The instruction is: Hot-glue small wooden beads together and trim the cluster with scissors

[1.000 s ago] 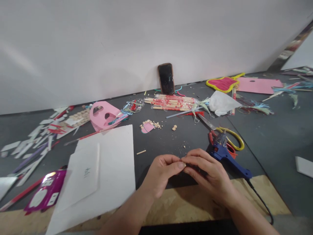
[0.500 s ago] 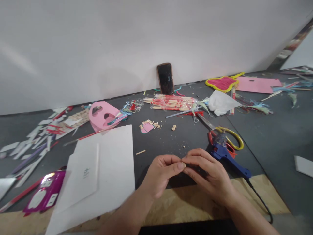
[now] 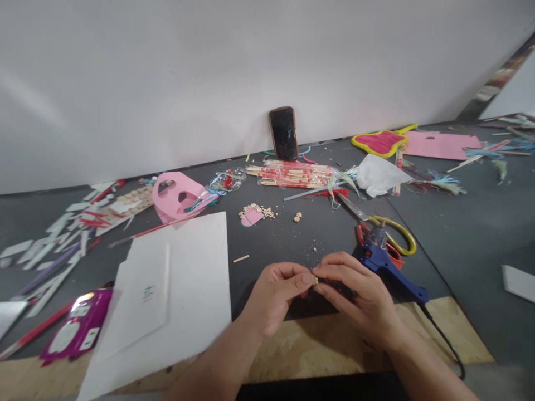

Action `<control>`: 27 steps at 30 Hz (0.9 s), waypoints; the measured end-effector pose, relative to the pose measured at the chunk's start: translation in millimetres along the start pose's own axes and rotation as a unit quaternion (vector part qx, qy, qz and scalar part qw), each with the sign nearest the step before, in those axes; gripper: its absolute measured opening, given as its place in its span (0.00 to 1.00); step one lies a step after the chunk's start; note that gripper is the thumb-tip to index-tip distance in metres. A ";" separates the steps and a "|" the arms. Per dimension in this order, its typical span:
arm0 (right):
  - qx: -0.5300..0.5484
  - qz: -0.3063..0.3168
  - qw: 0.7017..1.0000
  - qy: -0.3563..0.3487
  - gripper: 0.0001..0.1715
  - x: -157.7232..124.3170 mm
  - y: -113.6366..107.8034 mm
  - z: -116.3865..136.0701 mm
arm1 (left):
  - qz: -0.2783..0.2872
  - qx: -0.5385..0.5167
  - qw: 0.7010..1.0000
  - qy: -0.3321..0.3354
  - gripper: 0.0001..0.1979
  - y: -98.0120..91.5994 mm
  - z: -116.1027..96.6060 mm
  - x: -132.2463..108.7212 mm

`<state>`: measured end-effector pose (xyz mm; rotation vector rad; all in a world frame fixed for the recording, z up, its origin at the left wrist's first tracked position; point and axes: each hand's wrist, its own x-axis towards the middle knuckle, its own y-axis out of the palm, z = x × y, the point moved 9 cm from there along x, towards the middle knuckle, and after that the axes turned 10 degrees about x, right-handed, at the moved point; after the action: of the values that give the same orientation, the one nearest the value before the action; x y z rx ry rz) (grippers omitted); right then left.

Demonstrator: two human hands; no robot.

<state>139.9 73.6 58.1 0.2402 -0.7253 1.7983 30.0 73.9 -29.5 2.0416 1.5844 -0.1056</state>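
Observation:
My left hand (image 3: 276, 298) is closed, thumb against forefinger, pinching a small clump of pale beige bits (image 3: 315, 280). From the other side my right hand (image 3: 359, 292) pinches the same clump, so the fingertips of both hands nearly meet. Most of it is hidden by the fingers. Beyond the hands, a similar beige cluster (image 3: 297, 217) lies on the dark table. Left of that is a pink rounded piece (image 3: 252, 218) with many loose beige bits around its top. A short wooden stick (image 3: 241, 259) lies near my left hand.
A blue glue gun (image 3: 388, 270) with a black cable lies right of my right hand, touching scissors (image 3: 395, 234). White sheets (image 3: 196, 278) lie on the left. Farther back are packed sticks (image 3: 292, 174), a propped phone (image 3: 284, 133) and a pink cutout (image 3: 178, 195).
The thumb of my left hand has shifted slightly left, and the beige clump between the fingertips now shows more. Both hands otherwise stay in nearly the same place.

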 end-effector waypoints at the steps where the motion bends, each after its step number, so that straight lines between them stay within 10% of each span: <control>1: 0.001 0.003 1.000 -0.002 0.10 0.1 0.4 0.1 | 0.002 0.006 1.000 0.005 0.12 0.1 -0.9 0.2; 27: 0.019 -0.006 0.999 0.027 0.11 1.4 -1.7 -2.3 | -0.007 -0.008 1.000 -0.004 0.12 0.1 -0.3 -0.8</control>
<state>141.4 76.4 57.6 0.2200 -0.6511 1.8014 29.8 73.4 -29.0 2.0151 1.5907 -0.1066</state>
